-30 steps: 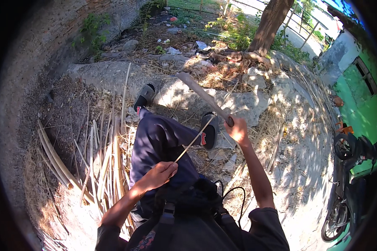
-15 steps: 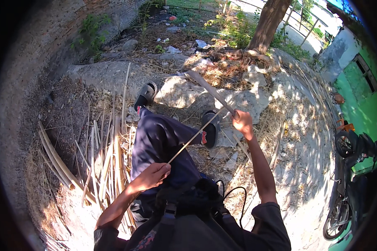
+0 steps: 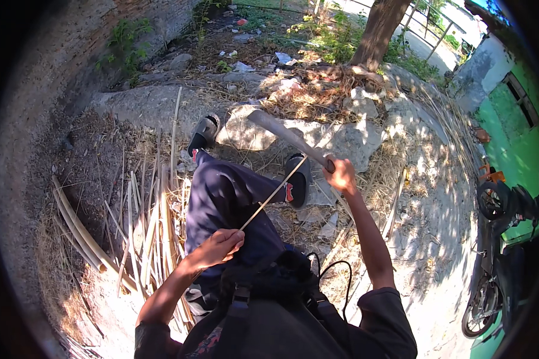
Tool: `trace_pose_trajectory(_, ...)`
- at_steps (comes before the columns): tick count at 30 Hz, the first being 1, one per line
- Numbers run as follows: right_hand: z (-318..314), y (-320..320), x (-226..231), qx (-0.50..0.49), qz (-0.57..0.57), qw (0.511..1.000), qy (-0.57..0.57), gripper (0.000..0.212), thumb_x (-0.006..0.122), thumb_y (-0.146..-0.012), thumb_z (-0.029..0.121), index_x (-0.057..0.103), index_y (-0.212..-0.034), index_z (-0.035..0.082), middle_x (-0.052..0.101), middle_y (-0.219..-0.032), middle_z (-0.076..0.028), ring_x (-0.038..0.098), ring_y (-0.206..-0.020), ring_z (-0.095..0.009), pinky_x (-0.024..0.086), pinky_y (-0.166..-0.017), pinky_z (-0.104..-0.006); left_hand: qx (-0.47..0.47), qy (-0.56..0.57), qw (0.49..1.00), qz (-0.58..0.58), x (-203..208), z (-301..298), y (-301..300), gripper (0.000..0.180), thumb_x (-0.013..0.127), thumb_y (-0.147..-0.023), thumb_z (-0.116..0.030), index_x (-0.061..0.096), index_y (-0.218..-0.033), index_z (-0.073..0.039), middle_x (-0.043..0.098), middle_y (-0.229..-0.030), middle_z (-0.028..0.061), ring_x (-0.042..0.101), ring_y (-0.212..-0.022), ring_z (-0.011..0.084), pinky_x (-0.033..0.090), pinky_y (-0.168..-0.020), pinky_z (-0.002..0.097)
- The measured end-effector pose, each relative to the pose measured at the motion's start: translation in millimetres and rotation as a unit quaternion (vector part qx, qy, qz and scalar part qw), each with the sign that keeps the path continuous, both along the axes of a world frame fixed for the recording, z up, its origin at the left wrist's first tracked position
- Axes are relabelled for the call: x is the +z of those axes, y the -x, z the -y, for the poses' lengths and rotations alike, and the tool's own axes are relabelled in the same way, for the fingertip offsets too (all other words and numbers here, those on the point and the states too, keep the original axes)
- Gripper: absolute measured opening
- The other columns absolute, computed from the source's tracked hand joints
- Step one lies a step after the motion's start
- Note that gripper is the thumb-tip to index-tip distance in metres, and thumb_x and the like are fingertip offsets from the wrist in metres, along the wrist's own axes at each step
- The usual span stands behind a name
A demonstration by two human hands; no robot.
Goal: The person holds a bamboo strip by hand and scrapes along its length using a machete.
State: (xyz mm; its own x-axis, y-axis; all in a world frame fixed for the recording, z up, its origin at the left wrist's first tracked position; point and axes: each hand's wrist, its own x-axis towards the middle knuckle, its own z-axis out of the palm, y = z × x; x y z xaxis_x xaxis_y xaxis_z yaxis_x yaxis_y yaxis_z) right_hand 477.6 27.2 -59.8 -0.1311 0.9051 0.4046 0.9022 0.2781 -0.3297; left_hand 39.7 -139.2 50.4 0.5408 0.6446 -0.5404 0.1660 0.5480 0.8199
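Note:
In my right hand is the handle of a machete, its broad dull blade pointing away and to the left. My left hand pinches one end of a thin pale strip, probably split bamboo or cane. From there the strip slants up to the right, its far end beside the blade near the handle; whether they touch I cannot tell. The strip passes over my dark trouser leg. A dark sandal is on the foot below the blade, and another sandal is further left.
Left of my legs lies a bundle of pale split poles, with curved lengths beyond it. A rough wall rises at the left. A tree trunk stands ahead, and a motorbike is parked by a green wall at the right.
The machete blade has swung a little to the left and lower, showing more of its flat. My left hand keeps its hold on the strip in nearly the same place.

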Motion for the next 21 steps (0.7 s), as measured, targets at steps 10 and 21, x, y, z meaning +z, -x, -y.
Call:
trace_pose_trajectory(10, -18.3, -22.5, -25.6, -0.024, -0.059, 0.998, -0.028, 0.017, 0.075, -0.086, 0.026, 0.073, -0.09, 0.01, 0.073, -0.083, -0.019, 0.07, -0.079, -0.045, 0.057, -0.071, -0.0548, 0.022, 0.016, 0.999, -0.043, 9.2, 11.4, 15.6, 0.043, 0.05, -0.114, -0.043, 0.052, -0.082, -0.014, 0.034, -0.066, -0.0097, 0.03, -0.054, 0.0026, 0.024, -0.049, 0.0248)
trace_pose_trajectory(21, 27.2, -186.0, -124.8, -0.357, -0.429, 0.783, 0.273, 0.029, 0.072, -0.087, 0.027, 0.057, -0.069, 0.01, 0.052, -0.058, 0.001, 0.05, -0.048, -0.015, 0.039, -0.048, -0.0352, 0.06, -0.305, 0.923, -0.227, 14.5, 10.3, 79.8, 0.039, 0.052, -0.113, -0.029, 0.064, -0.089, 0.0, 0.051, -0.065, 0.0046, 0.049, -0.061, 0.0138, 0.04, -0.06, 0.034)
